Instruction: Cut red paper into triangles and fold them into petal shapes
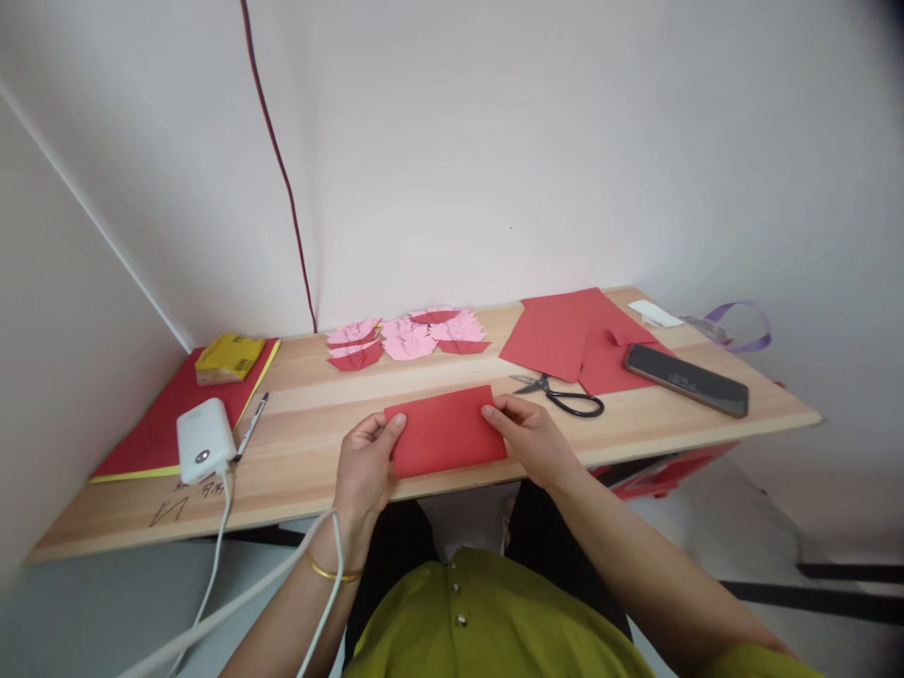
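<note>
On my feed I see the red paper (446, 433) between the fingers (396, 428), long axis running hand to hand; left hand (363, 461) and right hand (531, 437) are equally near, each pinching one short end, at the counter's (300, 414) near edge.

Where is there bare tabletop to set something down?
Bare tabletop lies between the pen and left hand, reaching back toward the pink folded papers. Another strip runs between the scissors and the front edge. Crowded: right rear, where the phone overlaps red sheets.
</note>
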Demonstrator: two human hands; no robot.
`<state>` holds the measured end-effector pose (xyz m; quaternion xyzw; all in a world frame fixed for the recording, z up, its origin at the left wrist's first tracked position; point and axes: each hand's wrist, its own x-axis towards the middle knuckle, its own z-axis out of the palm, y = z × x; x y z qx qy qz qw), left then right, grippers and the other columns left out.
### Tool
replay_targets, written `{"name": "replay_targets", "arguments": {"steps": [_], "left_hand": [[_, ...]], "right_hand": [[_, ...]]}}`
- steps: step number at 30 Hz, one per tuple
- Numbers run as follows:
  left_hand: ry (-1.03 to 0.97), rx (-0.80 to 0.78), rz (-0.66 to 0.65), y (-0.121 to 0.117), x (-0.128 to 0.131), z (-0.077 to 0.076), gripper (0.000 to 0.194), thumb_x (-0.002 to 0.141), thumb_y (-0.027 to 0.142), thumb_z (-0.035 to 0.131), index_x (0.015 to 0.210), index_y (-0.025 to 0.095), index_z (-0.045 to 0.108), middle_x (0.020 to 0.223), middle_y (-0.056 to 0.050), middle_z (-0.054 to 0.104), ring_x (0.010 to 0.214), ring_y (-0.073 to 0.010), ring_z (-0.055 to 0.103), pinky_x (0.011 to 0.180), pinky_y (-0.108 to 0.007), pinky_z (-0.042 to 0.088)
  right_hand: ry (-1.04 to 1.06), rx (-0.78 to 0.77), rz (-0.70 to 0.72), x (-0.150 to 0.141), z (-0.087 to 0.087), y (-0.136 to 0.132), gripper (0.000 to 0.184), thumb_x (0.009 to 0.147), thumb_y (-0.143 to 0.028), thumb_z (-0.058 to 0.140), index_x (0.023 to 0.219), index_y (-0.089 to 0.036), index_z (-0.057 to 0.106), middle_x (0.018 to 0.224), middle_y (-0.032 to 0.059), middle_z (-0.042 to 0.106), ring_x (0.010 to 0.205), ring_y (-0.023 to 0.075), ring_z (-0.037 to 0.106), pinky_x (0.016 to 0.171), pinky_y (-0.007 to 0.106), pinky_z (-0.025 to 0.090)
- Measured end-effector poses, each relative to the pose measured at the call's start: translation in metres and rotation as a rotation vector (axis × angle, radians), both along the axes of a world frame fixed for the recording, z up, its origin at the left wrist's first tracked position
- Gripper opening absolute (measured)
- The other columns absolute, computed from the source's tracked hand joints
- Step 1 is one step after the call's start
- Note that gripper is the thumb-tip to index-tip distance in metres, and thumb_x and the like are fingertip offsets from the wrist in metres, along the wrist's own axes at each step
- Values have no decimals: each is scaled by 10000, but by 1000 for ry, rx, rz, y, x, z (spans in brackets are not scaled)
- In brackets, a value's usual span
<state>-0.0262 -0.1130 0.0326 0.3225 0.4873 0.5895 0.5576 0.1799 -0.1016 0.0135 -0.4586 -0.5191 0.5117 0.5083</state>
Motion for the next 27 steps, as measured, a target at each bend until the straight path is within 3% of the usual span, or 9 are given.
{"name": "replay_targets", "arguments": {"steps": [5, 13, 27], "left_hand": [[18, 8, 28, 1, 2, 1, 259, 578, 333, 791, 642, 142, 628, 594, 26, 634, 536, -85, 530, 586, -213, 435], [76, 30, 20, 1, 0, -3, 261, 623, 369, 755, 658, 141, 633, 607, 18, 621, 560, -94, 518, 591, -222, 419], [62, 20, 21, 3, -3, -8, 241, 603, 335, 769, 664, 148, 629, 603, 24, 602, 578, -104, 533, 625, -239, 432]], "right_hand": [[-1, -20, -4, -1, 1, 0, 274, 782, -456, 589, 714, -191, 581, 700, -4, 587, 633, 134, 518, 609, 245, 442], [-216, 36, -82, -1, 0, -4, 339, 817, -509, 524, 707, -190, 557, 647, -11, 532, 601, 135, 454, 562, 233, 381], [-137, -29, -27, -2, 0, -6, 292, 821, -475, 544, 767, -192, 589, 734, 6, 591, 632, 141, 492, 575, 239, 409]]}}
